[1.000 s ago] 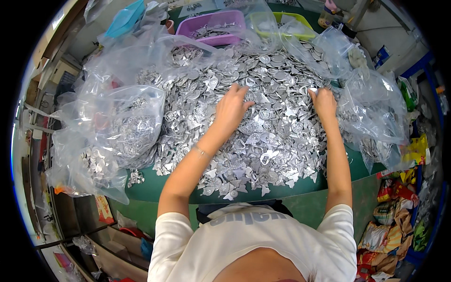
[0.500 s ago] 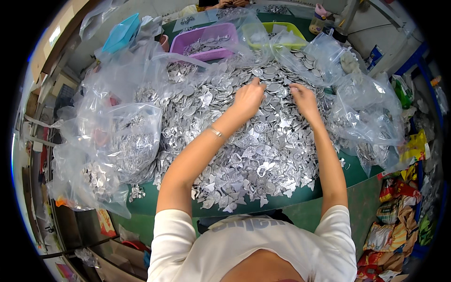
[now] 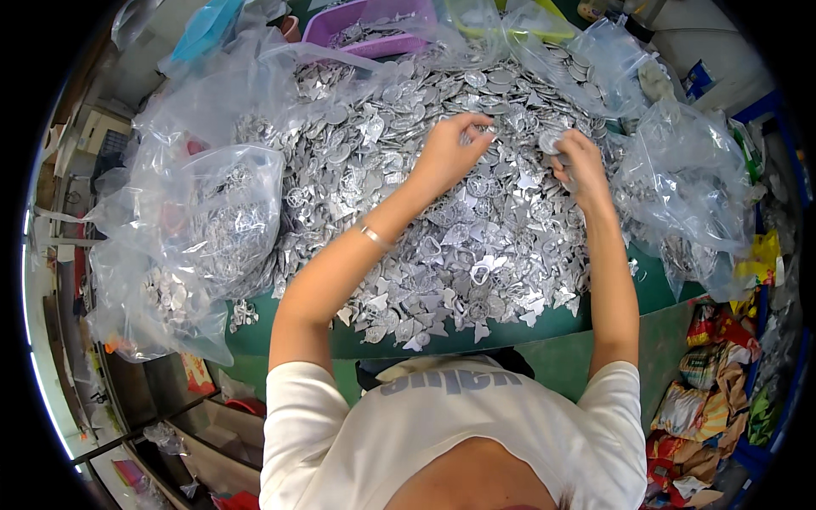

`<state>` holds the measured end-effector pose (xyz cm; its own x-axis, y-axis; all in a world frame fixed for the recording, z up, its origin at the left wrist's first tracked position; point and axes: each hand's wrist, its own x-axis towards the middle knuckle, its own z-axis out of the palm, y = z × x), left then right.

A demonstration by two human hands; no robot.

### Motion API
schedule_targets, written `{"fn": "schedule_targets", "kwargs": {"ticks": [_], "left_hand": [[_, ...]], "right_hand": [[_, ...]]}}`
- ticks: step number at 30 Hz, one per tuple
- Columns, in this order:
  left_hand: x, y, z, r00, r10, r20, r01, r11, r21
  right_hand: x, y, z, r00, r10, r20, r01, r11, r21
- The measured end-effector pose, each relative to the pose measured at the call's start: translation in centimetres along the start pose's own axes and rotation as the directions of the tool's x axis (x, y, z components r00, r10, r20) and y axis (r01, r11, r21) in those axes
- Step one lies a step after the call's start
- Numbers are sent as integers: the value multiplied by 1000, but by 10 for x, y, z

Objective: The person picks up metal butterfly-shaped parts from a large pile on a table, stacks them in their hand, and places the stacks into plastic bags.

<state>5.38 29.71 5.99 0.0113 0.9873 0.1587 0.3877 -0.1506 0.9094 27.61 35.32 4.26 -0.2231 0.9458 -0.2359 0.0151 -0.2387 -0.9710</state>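
A wide heap of small silver metal pieces point(image 3: 408, 212) covers the table, with round, butterfly-like and openwork shapes among them. Above the heap's right side, my right hand point(image 3: 585, 170) grips a round silver disc point(image 3: 550, 141) between thumb and fingers. To its left, my left hand point(image 3: 455, 151) hovers over the middle of the heap. Its fingers are bent, with a gap between them and the thumb, and nothing shows in it. Beneath both hands lie more flat round discs, mostly toward the far side.
Clear plastic bags of metal pieces stand on the left point(image 3: 229, 212) and right point(image 3: 680, 178). At the back are a purple tub point(image 3: 374, 42), a yellow-green tub point(image 3: 552, 25) and a blue tray point(image 3: 204, 30). Open drawers point(image 3: 221, 433) are lower left; colourful packets point(image 3: 697, 408) lie lower right.
My right hand has moved slightly right and now holds a round disc up off the heap. My left hand's fingers have spread apart. The whole view has tilted, so the table sits higher.
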Motion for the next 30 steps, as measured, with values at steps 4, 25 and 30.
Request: {"fn": "schedule_targets", "kwargs": {"ticks": [4, 25, 30], "left_hand": [[-68, 21, -2, 826, -412, 385, 560, 681, -472], [-177, 35, 79, 641, -436, 632, 478, -418, -773], [-191, 14, 73, 681, -398, 615, 562, -254, -787]], "right_hand": [[-50, 8, -1, 944, 178, 278, -327, 614, 719], [-187, 37, 83, 804, -556, 211, 479, 395, -784], [-174, 33, 38, 845, -535, 14, 418, 642, -643]]}}
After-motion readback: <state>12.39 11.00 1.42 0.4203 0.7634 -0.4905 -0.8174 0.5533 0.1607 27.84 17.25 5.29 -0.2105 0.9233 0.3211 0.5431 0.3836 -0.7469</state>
